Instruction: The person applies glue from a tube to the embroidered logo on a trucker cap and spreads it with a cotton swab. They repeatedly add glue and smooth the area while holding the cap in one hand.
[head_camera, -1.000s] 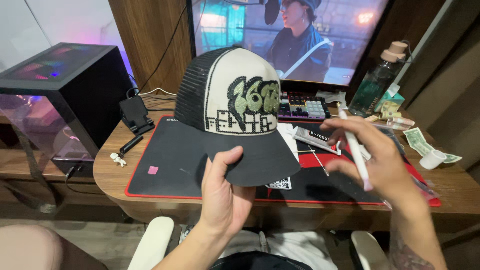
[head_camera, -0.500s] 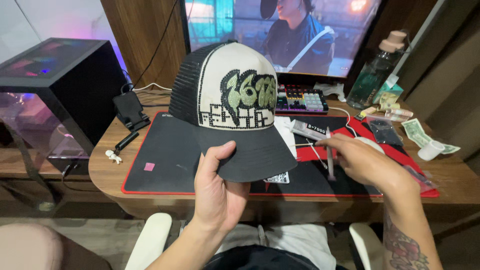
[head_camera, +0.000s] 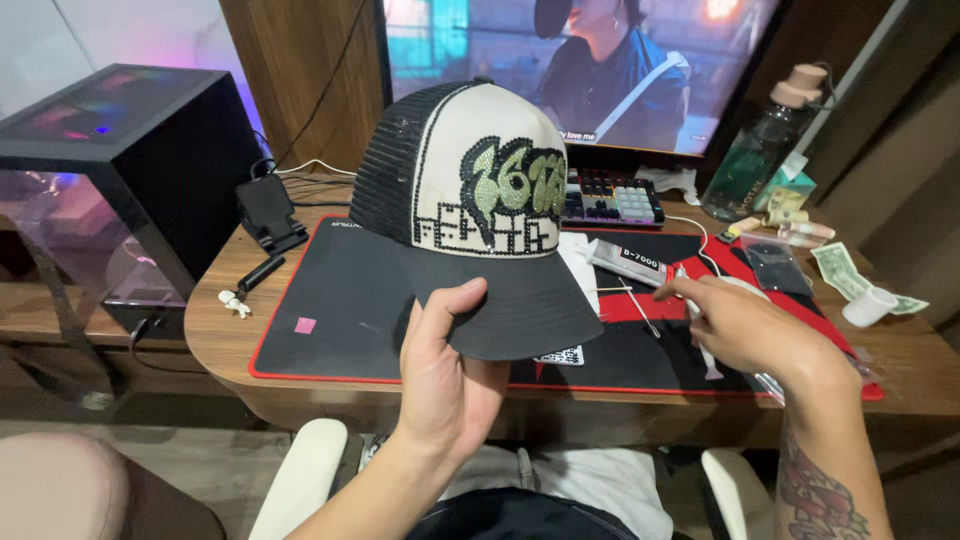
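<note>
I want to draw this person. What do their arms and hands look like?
Both arms are bare, with no sleeves. The left hand and right hand wear no gloves or rings that show. The right forearm has a tattoo with red and dark ink.

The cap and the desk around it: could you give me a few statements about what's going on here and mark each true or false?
1. The left hand holds the cap by its black brim. True.
2. The cap is all black. False: its front panel is cream with studded lettering; the mesh back and brim are black.
3. The right hand grips the water bottle. False: it is low over the desk mat, fingers near a thin stick; the bottle stands apart at the back right.
4. A keyboard lies behind the cap, below the screen. True.
5. Banknotes lie at the desk's right side. True.
</note>
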